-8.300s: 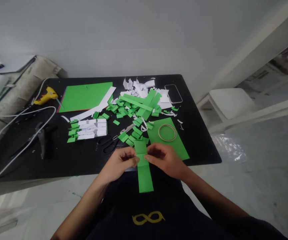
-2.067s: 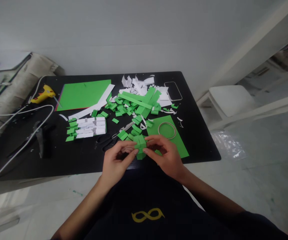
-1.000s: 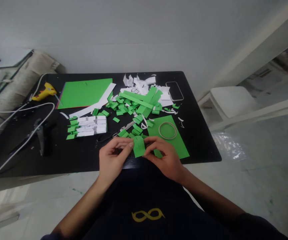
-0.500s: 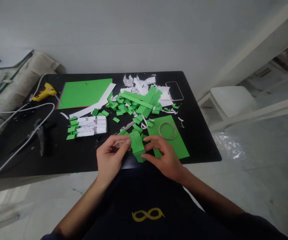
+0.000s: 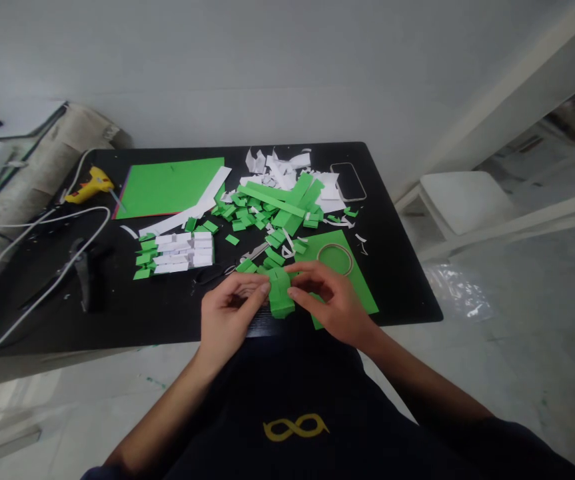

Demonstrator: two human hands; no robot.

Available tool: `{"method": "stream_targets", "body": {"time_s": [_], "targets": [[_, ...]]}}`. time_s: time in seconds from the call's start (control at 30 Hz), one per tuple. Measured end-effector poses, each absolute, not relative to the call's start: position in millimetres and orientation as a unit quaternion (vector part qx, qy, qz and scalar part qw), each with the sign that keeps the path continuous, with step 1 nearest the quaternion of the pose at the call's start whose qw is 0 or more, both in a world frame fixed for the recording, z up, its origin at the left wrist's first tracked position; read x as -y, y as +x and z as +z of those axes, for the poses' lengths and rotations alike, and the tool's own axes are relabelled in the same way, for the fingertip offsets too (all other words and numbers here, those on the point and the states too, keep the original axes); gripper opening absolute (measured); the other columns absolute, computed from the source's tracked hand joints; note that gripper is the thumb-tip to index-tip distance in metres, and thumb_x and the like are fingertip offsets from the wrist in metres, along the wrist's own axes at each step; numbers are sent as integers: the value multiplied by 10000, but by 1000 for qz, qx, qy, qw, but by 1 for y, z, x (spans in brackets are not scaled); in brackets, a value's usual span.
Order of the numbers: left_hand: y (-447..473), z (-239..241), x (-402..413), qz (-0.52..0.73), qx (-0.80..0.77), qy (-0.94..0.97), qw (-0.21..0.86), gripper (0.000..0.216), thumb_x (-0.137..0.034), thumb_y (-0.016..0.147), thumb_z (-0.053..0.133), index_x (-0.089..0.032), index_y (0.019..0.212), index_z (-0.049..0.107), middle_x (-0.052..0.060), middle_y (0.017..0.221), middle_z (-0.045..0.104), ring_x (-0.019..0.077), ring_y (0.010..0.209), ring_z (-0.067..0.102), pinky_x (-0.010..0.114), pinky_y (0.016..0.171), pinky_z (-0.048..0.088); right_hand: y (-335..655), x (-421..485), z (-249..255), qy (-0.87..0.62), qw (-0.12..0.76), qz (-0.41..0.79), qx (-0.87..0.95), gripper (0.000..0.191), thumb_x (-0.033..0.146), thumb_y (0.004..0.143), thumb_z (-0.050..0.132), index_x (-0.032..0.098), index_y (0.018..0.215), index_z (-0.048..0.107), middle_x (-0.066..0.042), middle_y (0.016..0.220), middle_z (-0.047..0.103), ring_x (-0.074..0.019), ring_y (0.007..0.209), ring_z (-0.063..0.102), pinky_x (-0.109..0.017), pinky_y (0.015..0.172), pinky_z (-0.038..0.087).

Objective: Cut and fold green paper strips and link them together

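Between my two hands is a folded green paper piece [image 5: 281, 293], held above the table's front edge. My left hand [image 5: 232, 303] pinches its left side with thumb and fingers. On the other side, the thumb and fingers of my right hand [image 5: 330, 300] grip its right edge. Just beyond lie scissors [image 5: 254, 252], partly covered by small folded green papers [image 5: 273, 257]. A green sheet [image 5: 362, 293] with a pale ring [image 5: 350, 267] on it is partly behind my right hand. Left of my hands sits a block of joined white and green folded papers [image 5: 180, 253].
A heap of green strips [image 5: 294, 207] and white paper scraps [image 5: 284, 170] covers the table's back middle. A phone-shaped object [image 5: 350, 181] lies back right. At left are a yellow glue gun [image 5: 92, 187], a white cable [image 5: 42, 217], a black tool [image 5: 83, 273] and stacked coloured sheets [image 5: 167, 190].
The green paper piece has shifted slightly right and its front end is tipped differently. Both hands moved a little with it, and my right fingers have closed nearer its top.
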State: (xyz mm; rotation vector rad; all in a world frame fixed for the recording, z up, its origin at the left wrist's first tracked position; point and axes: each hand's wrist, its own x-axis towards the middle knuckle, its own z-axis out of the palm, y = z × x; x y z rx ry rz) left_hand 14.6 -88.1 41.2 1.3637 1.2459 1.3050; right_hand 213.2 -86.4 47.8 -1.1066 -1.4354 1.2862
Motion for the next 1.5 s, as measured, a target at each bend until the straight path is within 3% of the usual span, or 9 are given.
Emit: {"method": "stream_targets", "body": {"time_s": [0.1, 0.23, 0.63, 0.8, 1.07, 1.2, 1.37, 1.5], "targets": [[14, 40, 89, 510, -487, 566, 428, 76, -211, 879, 798, -209, 954, 812, 18, 785, 805, 146, 676, 755, 237, 655, 635, 212, 85, 48, -455, 444, 520, 571, 186, 226, 891, 768, 282, 1068, 765, 1, 879, 769, -181, 822, 735, -325, 724, 608], [12, 38, 88, 500, -466, 589, 432, 167, -195, 867, 809, -218, 1033, 812, 25, 853, 819, 152, 735, 771, 249, 713, 652, 211, 86, 45, -458, 456, 531, 548, 138, 234, 884, 792, 271, 1017, 783, -9, 932, 789, -187, 875, 752, -344, 792, 624], [13, 37, 87, 494, -464, 600, 424, 193, -188, 825, 842, -207, 1016, 814, 8, 776, 772, 137, 664, 716, 241, 653, 621, 209, 88, 43, -456, 458, 525, 553, 141, 266, 875, 824, 273, 1012, 793, -11, 917, 799, -193, 855, 767, -349, 781, 648], [10, 37, 87, 487, -464, 604, 428, 71, -183, 882, 783, -218, 923, 830, 23, 797, 789, 135, 657, 715, 233, 623, 596, 207, 88, 44, -459, 464, 527, 545, 54, 258, 894, 795, 273, 944, 809, -5, 897, 807, -190, 836, 764, -339, 755, 637], [7, 41, 87, 480, -441, 638, 410, 165, -134, 907, 707, -231, 892, 840, 48, 907, 784, 144, 716, 708, 241, 616, 556, 211, 89, 53, -448, 459, 553, 532, 100, 233, 906, 725, 264, 915, 820, -13, 840, 785, -176, 743, 717, -322, 675, 600], [4, 42, 87, 472, -421, 657, 410, 205, -134, 934, 663, -237, 932, 840, 53, 940, 765, 146, 726, 690, 251, 617, 542, 209, 89, 51, -459, 465, 539, 531, 26, 261, 878, 787, 249, 901, 789, -14, 853, 778, -181, 783, 733, -334, 724, 615], [7, 38, 89, 497, -406, 608, 468, 91, -152, 916, 712, -214, 959, 763, 26, 888, 716, 131, 735, 668, 235, 659, 548, 208, 89, 45, -474, 476, 539, 508, 169, 236, 823, 838, 238, 950, 728, -13, 903, 776, -185, 846, 759, -325, 766, 625], [13, 35, 87, 517, -435, 536, 506, 228, -180, 860, 803, -207, 1050, 681, -4, 842, 717, 111, 692, 651, 221, 673, 552, 208, 89, 45, -487, 467, 544, 498, 254, 261, 811, 858, 239, 1031, 734, -25, 923, 791, -201, 885, 770, -347, 806, 632]]}}
